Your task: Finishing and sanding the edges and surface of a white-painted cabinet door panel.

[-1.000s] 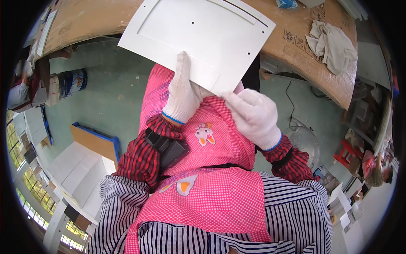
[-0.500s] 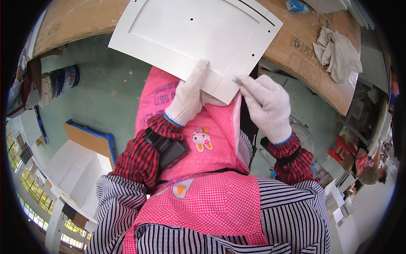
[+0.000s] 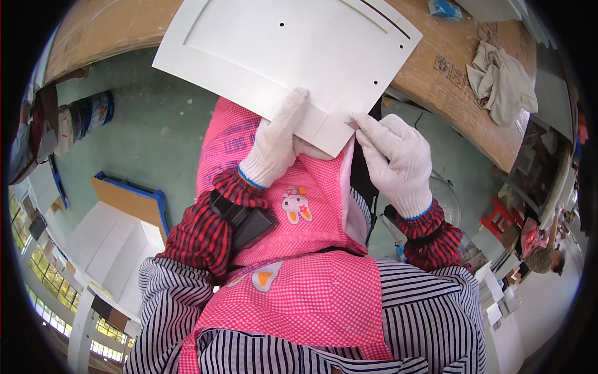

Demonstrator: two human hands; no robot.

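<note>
A white framed panel [image 3: 249, 59] with a recessed middle, small dark holes and a long slot leans out over the table edge, its near corner above my pink checked apron [image 3: 299, 237]. My left hand [image 3: 278, 137], in a white knitted glove, is closed on the panel's near edge; the thumb lies on top and the fingers are hidden underneath. Close to the right side of that corner, my gloved right hand [image 3: 395, 153] pinches a small thin grey blade [image 3: 351, 124]. Its tip points at the panel edge; whether it touches is hard to tell.
The table [image 3: 461, 93] is covered with brown cardboard, and a crumpled grey-white cloth [image 3: 502, 84] and a blue packet [image 3: 445, 9] lie on it. Around me are a red stool [image 3: 500, 215], a fan [image 3: 445, 196] and a white bin with a brown board [image 3: 128, 206].
The panel has shifted slightly, its outer edges spreading wider in view. My right hand has moved a little lower and right, with the blade still pinched by the panel's edge.
</note>
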